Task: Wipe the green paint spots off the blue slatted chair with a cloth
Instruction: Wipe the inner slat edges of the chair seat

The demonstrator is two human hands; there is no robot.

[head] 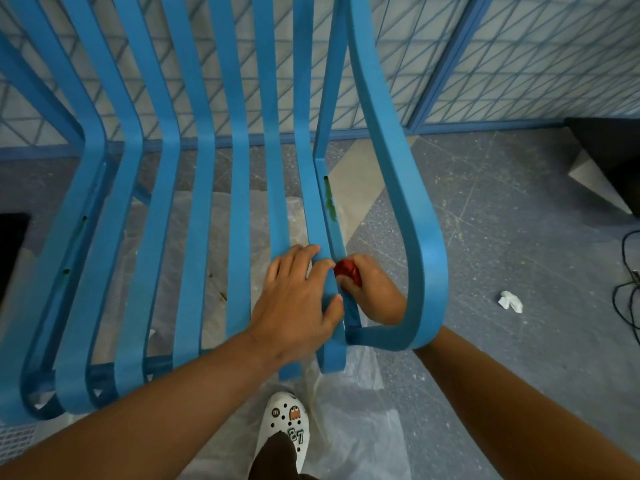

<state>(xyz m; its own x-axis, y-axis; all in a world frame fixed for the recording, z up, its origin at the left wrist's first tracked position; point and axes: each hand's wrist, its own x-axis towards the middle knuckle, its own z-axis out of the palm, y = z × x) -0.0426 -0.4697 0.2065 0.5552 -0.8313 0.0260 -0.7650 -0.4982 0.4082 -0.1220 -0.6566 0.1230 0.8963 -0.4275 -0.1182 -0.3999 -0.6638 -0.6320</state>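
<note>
Smooth matt-painted chair [239, 188], crinkled clear plastic sheet [346, 427], speckled rough floor [485, 237]

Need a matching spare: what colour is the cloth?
Red cloth, bunched in the right hand; head view.

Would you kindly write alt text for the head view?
A right hand presses a red cloth against a blue slatted chair while the left hand steadies a slat; a green paint streak remains further up.

Floor [502, 216]: grey speckled, scuffed with pale lines. Clear plastic sheet [349, 424] spread over it, a crumpled white paper scrap [510, 301] lying well off the sheet. Beyond the sheet stands a wall of blue diagonal mesh panels [540, 53]; light dim, even.
</note>
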